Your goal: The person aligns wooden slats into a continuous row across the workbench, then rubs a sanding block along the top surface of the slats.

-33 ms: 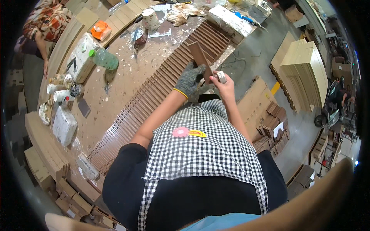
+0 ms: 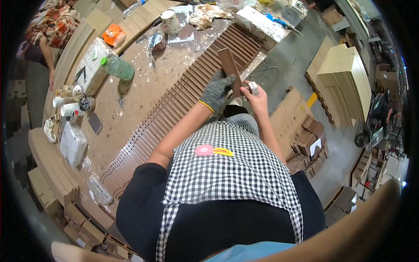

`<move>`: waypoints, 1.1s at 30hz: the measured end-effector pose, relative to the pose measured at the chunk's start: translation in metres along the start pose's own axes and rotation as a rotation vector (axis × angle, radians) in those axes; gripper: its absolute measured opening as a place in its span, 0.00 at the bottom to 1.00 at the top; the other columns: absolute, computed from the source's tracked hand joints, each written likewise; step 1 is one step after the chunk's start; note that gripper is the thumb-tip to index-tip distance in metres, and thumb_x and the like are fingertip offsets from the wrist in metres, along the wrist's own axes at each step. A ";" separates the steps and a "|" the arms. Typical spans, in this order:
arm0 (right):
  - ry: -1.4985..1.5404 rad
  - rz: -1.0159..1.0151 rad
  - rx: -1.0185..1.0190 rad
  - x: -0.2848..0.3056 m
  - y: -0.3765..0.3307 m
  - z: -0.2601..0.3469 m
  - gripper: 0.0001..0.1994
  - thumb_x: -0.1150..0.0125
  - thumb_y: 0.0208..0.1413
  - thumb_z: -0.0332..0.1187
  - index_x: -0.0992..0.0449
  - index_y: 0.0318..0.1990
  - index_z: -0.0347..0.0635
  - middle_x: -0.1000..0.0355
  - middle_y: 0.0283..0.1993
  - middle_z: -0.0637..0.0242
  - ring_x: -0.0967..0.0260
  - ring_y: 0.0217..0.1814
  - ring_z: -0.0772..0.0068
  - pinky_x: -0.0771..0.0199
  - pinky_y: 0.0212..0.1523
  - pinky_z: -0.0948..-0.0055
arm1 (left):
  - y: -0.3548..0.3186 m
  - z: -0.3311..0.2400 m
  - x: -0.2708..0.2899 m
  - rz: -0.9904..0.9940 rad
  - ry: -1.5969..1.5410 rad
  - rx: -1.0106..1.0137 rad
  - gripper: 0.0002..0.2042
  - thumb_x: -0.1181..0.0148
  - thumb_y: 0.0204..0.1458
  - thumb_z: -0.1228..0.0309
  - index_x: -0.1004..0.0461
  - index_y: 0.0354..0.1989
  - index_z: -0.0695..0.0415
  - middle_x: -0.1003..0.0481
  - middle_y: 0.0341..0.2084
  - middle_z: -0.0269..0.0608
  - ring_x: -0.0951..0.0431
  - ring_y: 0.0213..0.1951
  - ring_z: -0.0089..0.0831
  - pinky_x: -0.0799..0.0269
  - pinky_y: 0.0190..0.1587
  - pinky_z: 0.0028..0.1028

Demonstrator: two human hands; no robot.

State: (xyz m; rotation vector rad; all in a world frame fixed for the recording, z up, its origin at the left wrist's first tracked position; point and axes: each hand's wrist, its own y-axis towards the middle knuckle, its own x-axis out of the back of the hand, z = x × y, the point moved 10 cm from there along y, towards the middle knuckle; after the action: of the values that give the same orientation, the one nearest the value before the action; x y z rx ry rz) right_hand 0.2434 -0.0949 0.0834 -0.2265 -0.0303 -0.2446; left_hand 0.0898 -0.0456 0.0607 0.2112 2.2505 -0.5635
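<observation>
My left hand (image 2: 216, 91), in a grey knitted glove with a yellow cuff, is closed around a flat brown wooden strip (image 2: 228, 63). The strip tilts up and away, over the near edge of the workbench. Close to its lower end is my bare right hand (image 2: 257, 98), closed on a small whitish block (image 2: 253, 88). Whether the block touches the strip I cannot tell. Below and beyond the hands, a long row of similar brown strips (image 2: 174, 98) lies side by side along the bench.
The paint-spotted workbench (image 2: 144, 70) carries a green-capped bottle (image 2: 120, 67), a white-stained tub (image 2: 170, 22), jars and whitened blocks. A white-smeared block (image 2: 262, 26) stands at the row's far end. Stacked boards (image 2: 345, 78) and cardboard (image 2: 288, 113) are at right. Another person's arm (image 2: 47, 56) shows far left.
The brown strip and my left hand have shifted slightly to the right. My right hand has turned a little, and the whitish block has moved slightly right with it.
</observation>
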 end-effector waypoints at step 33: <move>-1.080 0.029 0.419 -0.022 0.126 0.059 0.12 0.35 0.44 0.30 0.24 0.36 0.34 0.25 0.38 0.49 0.27 0.44 0.43 0.26 0.44 0.52 | 0.141 -0.088 0.028 0.603 1.806 -0.548 0.21 0.40 0.58 0.56 0.24 0.56 0.53 0.27 0.51 0.51 0.29 0.55 0.50 0.34 0.61 0.43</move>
State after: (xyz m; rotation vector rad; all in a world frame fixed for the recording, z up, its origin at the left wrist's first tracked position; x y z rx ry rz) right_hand 0.2523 0.0423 0.1117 0.0810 -1.1374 -0.0590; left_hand 0.0580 0.1192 0.0460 1.4882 3.4820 1.0545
